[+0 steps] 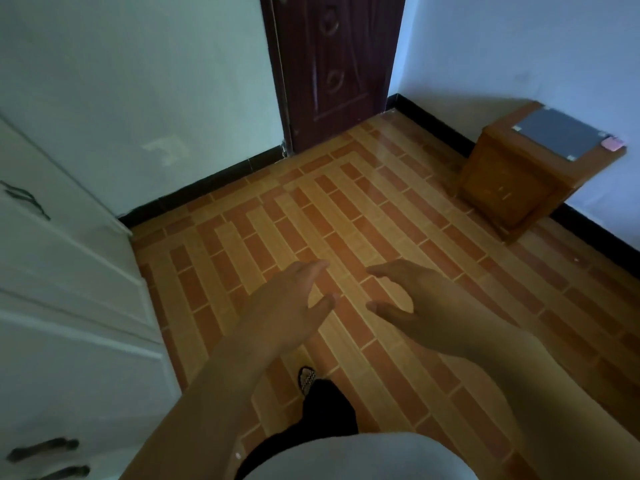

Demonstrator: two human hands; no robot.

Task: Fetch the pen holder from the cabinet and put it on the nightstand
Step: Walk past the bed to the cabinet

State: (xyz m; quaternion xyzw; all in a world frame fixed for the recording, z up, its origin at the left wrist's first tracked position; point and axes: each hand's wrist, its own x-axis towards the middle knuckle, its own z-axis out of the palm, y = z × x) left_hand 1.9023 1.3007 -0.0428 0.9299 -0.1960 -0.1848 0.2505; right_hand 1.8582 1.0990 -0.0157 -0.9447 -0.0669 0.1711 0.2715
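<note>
Hovering over the tiled floor point(346, 216) at frame center, both hands are empty w/ fingers loosely spread, nothing grasped. Left hand point(294, 303) sits just left of center, right hand point(405, 299) just right of it, palms turned toward each other, apart, not touching.

White cabinet point(69, 278) runs down the left edge of the frame, doors shut, dark handles point(26, 199) at mid-left and bottom left. Wooden nightstand point(526, 174) stands at upper right against the wall, well apart from the hands; a grey flat sheet point(561, 131) lies on its top, w/ a small pink item point(612, 143) at that sheet's right corner. Dark red door point(332, 64) at top center.

Pen holder: can't tell where it is; no sign of it on the nightstand or floor.

Bottom center: dark trouser leg and a patterned shoe point(306, 377) on the tiles, pale shirt at the lower edge.
</note>
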